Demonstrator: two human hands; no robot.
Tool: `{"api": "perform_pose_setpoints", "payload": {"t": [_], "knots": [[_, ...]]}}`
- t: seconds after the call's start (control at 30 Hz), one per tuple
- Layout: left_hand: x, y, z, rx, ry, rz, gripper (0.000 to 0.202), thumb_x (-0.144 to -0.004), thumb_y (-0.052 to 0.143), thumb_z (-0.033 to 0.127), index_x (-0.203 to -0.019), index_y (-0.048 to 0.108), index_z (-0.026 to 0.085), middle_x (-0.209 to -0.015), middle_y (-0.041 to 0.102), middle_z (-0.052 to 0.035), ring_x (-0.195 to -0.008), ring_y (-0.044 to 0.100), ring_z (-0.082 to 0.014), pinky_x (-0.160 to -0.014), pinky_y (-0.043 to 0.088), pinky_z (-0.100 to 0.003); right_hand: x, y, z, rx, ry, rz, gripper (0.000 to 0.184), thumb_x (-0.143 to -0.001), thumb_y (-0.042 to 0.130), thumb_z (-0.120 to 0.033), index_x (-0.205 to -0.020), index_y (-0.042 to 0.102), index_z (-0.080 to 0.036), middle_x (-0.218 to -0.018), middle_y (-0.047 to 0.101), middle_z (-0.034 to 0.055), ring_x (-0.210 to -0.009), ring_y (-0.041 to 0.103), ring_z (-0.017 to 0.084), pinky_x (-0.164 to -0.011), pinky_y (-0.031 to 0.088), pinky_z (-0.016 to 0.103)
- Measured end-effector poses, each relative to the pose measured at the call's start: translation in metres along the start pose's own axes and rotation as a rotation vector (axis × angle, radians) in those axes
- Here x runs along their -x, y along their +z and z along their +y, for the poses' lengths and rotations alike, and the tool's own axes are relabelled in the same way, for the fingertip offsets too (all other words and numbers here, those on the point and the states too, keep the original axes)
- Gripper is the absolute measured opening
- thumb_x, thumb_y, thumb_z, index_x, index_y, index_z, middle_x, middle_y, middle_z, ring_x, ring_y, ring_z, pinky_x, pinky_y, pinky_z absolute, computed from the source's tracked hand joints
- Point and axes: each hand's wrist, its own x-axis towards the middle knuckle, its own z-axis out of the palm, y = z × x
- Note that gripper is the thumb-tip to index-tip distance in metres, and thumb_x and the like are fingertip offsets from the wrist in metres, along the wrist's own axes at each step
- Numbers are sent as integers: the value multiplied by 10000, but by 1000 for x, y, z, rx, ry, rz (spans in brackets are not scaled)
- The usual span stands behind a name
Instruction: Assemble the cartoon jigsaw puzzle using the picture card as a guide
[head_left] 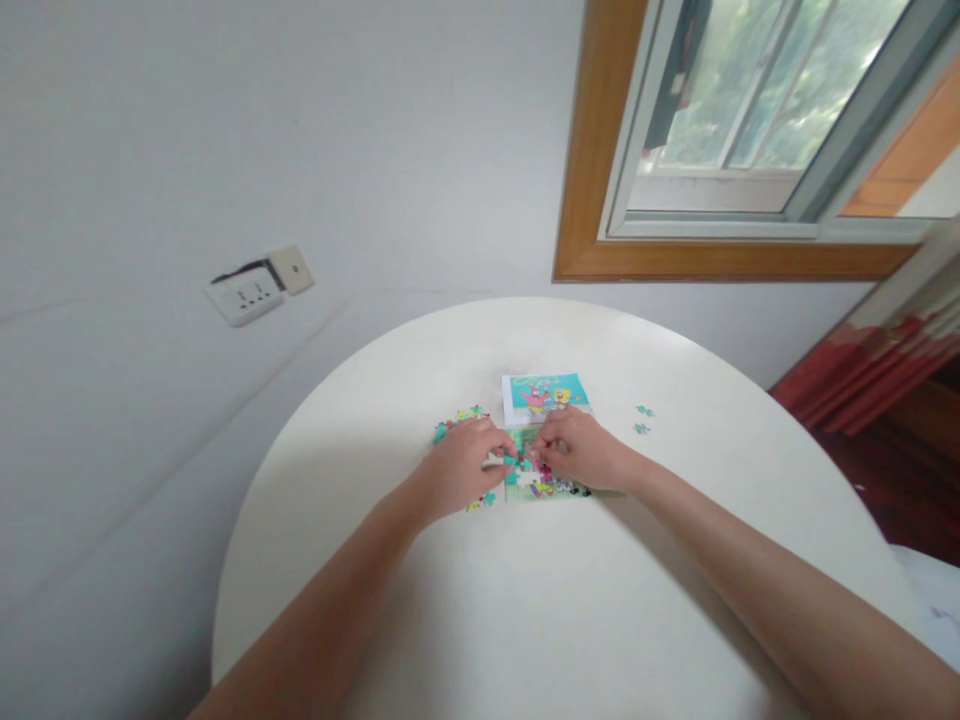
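A partly assembled jigsaw puzzle (534,478) with colourful cartoon pieces lies flat on the round white table. My left hand (466,465) reaches over its left edge, thumb and fingertips closed near a teal puzzle piece (511,468). From the other side my right hand (577,447) comes over the puzzle, its fingers pinched low at the middle; whatever sits between them is too small to make out. Just behind the puzzle lies a picture card (546,392) showing a pink starfish and a yellow cartoon figure. Loose puzzle pieces (442,430) are partly hidden behind my left hand.
Two loose teal pieces (643,420) lie apart to the right on the white table (450,620). Behind the table stands a pale wall with a socket (246,293). A wood-framed window (577,200) is at upper right, a red curtain (862,370) below it.
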Motion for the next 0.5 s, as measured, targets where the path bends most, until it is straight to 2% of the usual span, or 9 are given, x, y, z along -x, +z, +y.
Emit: {"api": "perform_pose_setpoints", "payload": {"t": [0.27,0.5], "knots": [[0,1,-1,8,-13,3,137,-748,633,189,-880,670,193,-873,624,-45,-902,556,-199,-847,412,-319,1,2,-4,116,4,-39,159,-812,572,-291,-770,710,-224,-854,623,57,-894,514,203,-814,342,312],[0,3,-2,7,-6,9,150,-743,629,172,-886,671,183,-880,615,-51,-894,555,-201,-847,416,-329,1,1,-9,167,42,-47,135,-801,603,-306,-788,720,-239,-876,606,64,-933,494,223,-800,321,324]]}}
